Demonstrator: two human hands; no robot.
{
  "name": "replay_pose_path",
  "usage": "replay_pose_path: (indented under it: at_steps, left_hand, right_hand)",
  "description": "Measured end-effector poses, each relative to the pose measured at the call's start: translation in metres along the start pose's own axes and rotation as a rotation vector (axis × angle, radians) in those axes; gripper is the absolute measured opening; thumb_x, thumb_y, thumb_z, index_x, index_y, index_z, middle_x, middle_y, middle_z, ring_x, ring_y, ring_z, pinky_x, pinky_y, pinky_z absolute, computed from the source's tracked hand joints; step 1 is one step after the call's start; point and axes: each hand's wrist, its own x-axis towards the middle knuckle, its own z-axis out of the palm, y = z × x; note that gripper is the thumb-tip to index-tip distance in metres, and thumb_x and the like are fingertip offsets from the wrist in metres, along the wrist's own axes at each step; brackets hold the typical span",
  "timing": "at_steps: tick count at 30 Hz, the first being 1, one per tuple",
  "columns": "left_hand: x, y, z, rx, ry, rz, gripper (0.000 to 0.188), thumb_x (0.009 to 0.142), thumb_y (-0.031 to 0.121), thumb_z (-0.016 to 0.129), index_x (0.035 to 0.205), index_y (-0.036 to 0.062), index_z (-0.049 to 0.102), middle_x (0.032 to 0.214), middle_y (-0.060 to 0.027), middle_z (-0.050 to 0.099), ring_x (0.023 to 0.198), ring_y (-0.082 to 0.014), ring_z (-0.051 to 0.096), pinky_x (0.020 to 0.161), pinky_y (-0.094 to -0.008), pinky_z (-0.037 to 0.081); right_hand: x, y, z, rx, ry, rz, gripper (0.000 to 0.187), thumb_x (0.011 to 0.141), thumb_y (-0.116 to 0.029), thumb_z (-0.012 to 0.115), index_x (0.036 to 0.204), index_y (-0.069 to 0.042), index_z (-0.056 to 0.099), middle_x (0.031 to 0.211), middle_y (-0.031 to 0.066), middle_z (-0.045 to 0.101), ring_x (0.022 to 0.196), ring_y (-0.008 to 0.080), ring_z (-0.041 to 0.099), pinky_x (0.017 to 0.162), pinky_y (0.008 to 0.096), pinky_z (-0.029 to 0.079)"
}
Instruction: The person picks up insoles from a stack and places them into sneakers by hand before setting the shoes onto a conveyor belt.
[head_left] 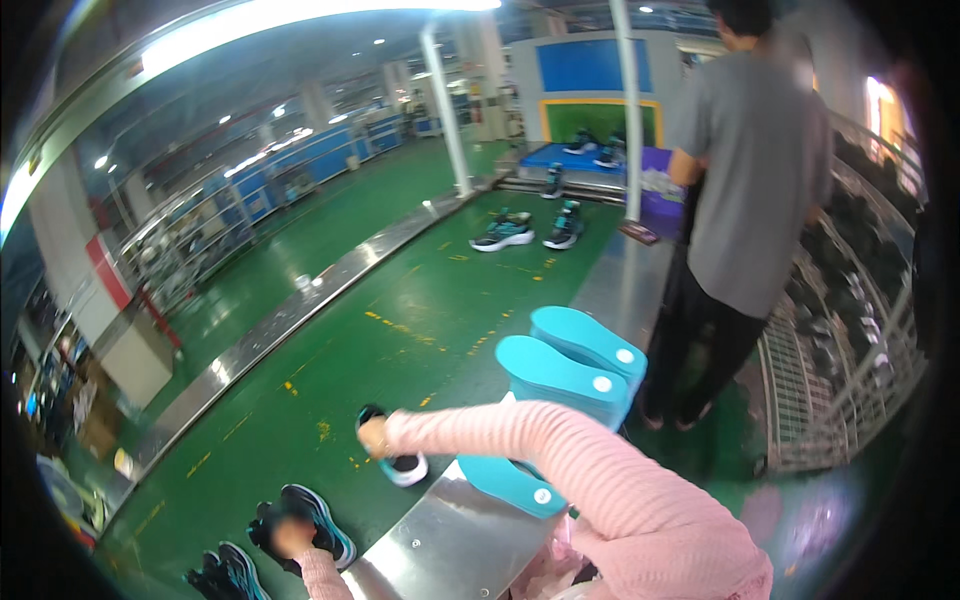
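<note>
Farthest left, just beside the left hand on its outer side, a dark pair of shoes [238, 572] rests on the green work surface [225, 462]. The left hand [290, 538] is at another dark pair, over its middle, with the near shoe [328, 526] showing along its right side; blur hides the fingers, so I cannot tell whether they pinch or only touch. Ahead and to the right of it, the right hand [373, 438] reaches across and lies over the single white-soled shoe [408, 470]; its fingers look bent, but I cannot tell how firmly they close. That shoe sits directly at the right hand, well nearer to it than to the left, its long axis slanting from far left to near right. Right of both hands come a metal plate [425, 540] and, partly below the right sleeve [560, 432], a turquoise sole-shaped piece [510, 484]; two more turquoise blocks [555, 372] stand beyond the sleeve.
</note>
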Motion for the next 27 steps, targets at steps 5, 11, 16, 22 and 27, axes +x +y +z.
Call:
replay_pose_path:
  at_steps: [5, 11, 16, 22, 27]
  left_hand:
    - [0.007, -0.004, -0.005, -0.099, 0.029, 0.011, 0.012, 0.074, 0.016, 0.051, 0.075, 0.0057, 0.056, 0.076, -0.0115, 0.058, 0.067, -0.0228, 0.056, 0.063, -0.0337, 0.045]
    - [0.001, -0.008, -0.016, -0.054, 0.000, 0.162, 0.012, 0.074, 0.016, 0.052, 0.077, 0.0049, 0.055, 0.078, -0.0113, 0.057, 0.071, -0.0221, 0.055, 0.064, -0.0343, 0.044]
    - [-0.002, -0.034, -0.032, 0.002, -0.183, 0.235, 0.013, 0.076, 0.016, 0.051, 0.070, 0.0048, 0.050, 0.070, -0.0070, 0.054, 0.051, -0.0166, 0.051, 0.050, -0.0264, 0.043]
    - [-0.050, -0.015, -0.150, -0.365, 0.419, 0.065, 0.018, 0.081, 0.017, 0.047, 0.072, 0.0018, 0.049, 0.068, -0.0046, 0.050, 0.058, -0.0114, 0.049, 0.051, -0.0235, 0.043]
    - [-0.062, -0.029, -0.158, -0.169, 0.384, -0.085, 0.016, 0.081, 0.015, 0.046, 0.074, 0.0009, 0.050, 0.071, -0.0058, 0.051, 0.061, -0.0126, 0.050, 0.054, -0.0238, 0.044]
  right_hand:
    - [-0.037, -0.070, 0.047, -0.161, 0.004, -0.104, 0.042, 0.059, -0.010, 0.063, 0.099, -0.003, 0.057, 0.110, 0.0156, 0.049, 0.082, 0.0349, 0.058, 0.068, 0.0417, 0.049]
    - [-0.138, -0.081, 0.021, -0.109, 0.452, -0.260, 0.043, 0.067, -0.009, 0.052, 0.109, -0.007, 0.048, 0.095, 0.0135, 0.052, 0.073, 0.0327, 0.058, 0.062, 0.0404, 0.047]
    - [-0.222, -0.047, 0.015, -0.057, 0.400, 0.153, 0.045, 0.069, -0.021, 0.057, 0.111, -0.009, 0.045, 0.081, 0.0135, 0.058, 0.074, 0.0304, 0.058, 0.060, 0.0376, 0.047]
    - [-0.260, -0.006, 0.067, -0.163, 0.190, 0.370, 0.059, 0.071, -0.035, 0.060, 0.120, -0.012, 0.038, 0.082, 0.0150, 0.057, 0.068, 0.0290, 0.059, 0.055, 0.0395, 0.048]
    - [-0.267, -0.015, 0.068, -0.117, 0.170, 0.356, 0.059, 0.070, -0.032, 0.062, 0.119, -0.009, 0.039, 0.084, 0.0170, 0.057, 0.075, 0.0288, 0.059, 0.059, 0.0378, 0.047]
